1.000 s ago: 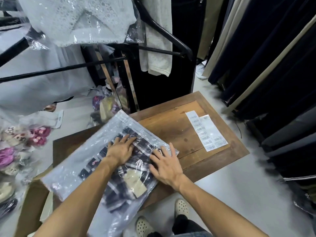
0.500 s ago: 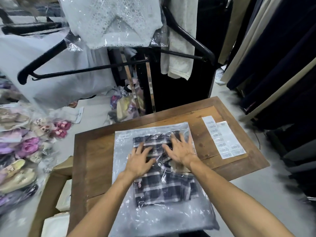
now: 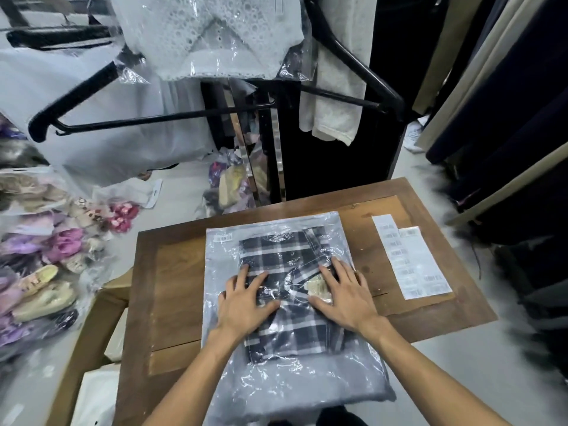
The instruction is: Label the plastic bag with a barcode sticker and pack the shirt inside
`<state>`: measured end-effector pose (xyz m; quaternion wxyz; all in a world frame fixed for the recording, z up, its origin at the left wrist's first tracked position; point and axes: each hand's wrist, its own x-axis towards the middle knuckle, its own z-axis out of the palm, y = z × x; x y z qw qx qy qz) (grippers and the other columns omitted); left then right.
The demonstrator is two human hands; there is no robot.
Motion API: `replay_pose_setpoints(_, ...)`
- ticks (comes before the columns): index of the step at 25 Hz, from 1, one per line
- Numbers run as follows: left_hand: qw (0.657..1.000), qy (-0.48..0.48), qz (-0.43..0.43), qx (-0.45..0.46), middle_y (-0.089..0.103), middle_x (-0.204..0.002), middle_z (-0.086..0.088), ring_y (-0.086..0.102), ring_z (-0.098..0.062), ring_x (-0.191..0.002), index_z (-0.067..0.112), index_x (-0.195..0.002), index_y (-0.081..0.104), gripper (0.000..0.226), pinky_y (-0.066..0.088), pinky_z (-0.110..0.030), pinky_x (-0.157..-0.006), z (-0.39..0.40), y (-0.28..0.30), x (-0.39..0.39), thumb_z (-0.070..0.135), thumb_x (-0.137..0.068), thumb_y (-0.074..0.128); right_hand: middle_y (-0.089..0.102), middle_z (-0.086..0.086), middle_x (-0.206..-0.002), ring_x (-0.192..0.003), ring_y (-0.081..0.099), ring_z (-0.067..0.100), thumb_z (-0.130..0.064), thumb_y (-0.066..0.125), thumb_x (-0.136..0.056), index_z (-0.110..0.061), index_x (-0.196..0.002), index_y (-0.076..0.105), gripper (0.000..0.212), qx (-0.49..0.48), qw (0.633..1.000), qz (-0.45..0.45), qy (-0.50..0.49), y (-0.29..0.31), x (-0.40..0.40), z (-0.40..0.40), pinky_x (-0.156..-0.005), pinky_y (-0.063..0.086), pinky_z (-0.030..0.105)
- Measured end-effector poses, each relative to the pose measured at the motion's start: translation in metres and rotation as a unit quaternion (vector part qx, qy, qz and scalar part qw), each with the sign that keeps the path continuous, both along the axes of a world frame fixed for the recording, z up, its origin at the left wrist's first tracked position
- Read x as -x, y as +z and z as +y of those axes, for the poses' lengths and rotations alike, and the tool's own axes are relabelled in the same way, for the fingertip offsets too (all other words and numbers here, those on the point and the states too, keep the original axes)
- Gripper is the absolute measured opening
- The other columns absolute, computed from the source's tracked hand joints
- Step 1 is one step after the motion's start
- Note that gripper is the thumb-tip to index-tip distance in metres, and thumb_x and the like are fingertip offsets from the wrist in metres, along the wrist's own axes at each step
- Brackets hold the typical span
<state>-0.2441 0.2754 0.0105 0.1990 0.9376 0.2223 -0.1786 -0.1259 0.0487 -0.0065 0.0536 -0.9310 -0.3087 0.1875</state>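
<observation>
A clear plastic bag (image 3: 285, 382) lies flat on the wooden table (image 3: 175, 290), its near end hanging over the front edge. Inside it is a folded dark plaid shirt (image 3: 276, 253) with a beige tag. A small barcode sticker (image 3: 223, 238) sits at the bag's far left corner. My left hand (image 3: 246, 302) and my right hand (image 3: 344, 290) press flat on the bag over the shirt, fingers spread, holding nothing.
A sheet of barcode stickers (image 3: 410, 256) lies on the table's right side. Black hangers (image 3: 153, 118) and bagged garments hang ahead. Bagged slippers (image 3: 46, 272) pile on the floor at left, cardboard boxes (image 3: 98, 348) beside the table. Dark clothes hang at right.
The bag has been turned from a diagonal lie to square with the table. Both hands slid back toward me along the shirt, pressing the plastic flat.
</observation>
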Motion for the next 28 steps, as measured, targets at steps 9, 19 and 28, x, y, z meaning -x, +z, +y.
replay_pose_setpoints(9,0.995,0.096,-0.021,0.033,0.025,-0.167,-0.010,0.028,-0.036,-0.150,0.043,-0.153,0.040,0.077,0.034,-0.054,-0.120,0.008,0.004,-0.015,0.069,-0.085,0.066,0.028,0.009,-0.164,-0.150,0.025,0.028,-0.074,0.038,-0.089,-0.034,-0.151,0.038,0.073,-0.052,0.998,-0.016,0.026,0.002,-0.025,0.007,-0.121,0.018,0.050)
replay_pose_setpoints(19,0.993,0.108,0.017,0.034,0.029,-0.165,-0.007,0.032,-0.035,-0.147,0.050,-0.151,0.038,0.084,0.035,-0.054,-0.119,0.015,0.006,-0.030,0.072,-0.077,0.070,0.033,0.007,-0.160,-0.144,0.032,0.026,-0.074,0.043,-0.083,-0.033,-0.148,0.040,0.076,-0.029,0.999,-0.018,0.033,0.006,-0.042,0.022,-0.116,0.028,0.049)
replay_pose_setpoints(28,0.990,0.101,0.085,0.039,0.050,-0.138,-0.008,0.055,-0.029,-0.126,0.031,-0.136,0.053,0.068,0.048,-0.044,-0.109,0.021,0.034,-0.063,0.057,-0.078,0.077,0.038,0.008,-0.157,-0.142,0.036,0.028,-0.081,0.033,-0.087,-0.029,-0.137,0.056,0.075,0.009,0.985,0.169,-0.023,0.053,-0.064,0.043,-0.117,0.029,0.054)
